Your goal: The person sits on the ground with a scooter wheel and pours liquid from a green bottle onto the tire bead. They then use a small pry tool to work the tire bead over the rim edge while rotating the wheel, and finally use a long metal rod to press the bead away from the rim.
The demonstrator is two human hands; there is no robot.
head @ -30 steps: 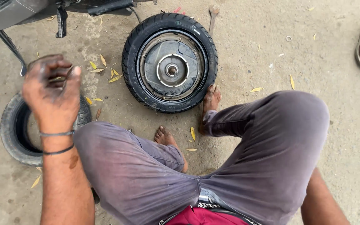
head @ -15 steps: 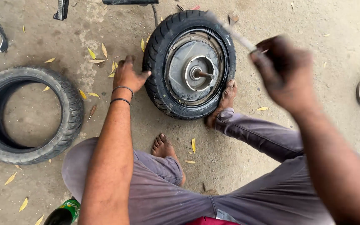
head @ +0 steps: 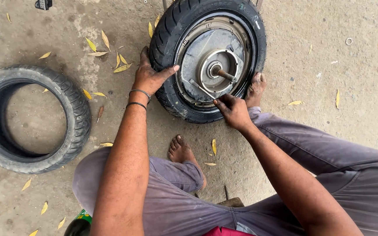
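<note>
the top of the wheel [head: 208, 59] is cut off by the frame edge, and a foot [head: 256, 88] hides part of its lower right rim. it lies on the concrete floor [head: 329, 52]. the left hand [head: 150, 75] rests spread on the tyre's left side. the right hand [head: 232, 111] pinches a thin metal tool [head: 201, 89] against the hub plate. a bare tyre [head: 27, 118] lies well apart at left.

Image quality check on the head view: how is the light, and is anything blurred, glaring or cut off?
Head view: soft, even daylight with faint shadows; no glare, only dull sheen on the wheel hub; left hand, right hand and slim metal tool sharp; the loose tyre cropped at the left edge.
</note>
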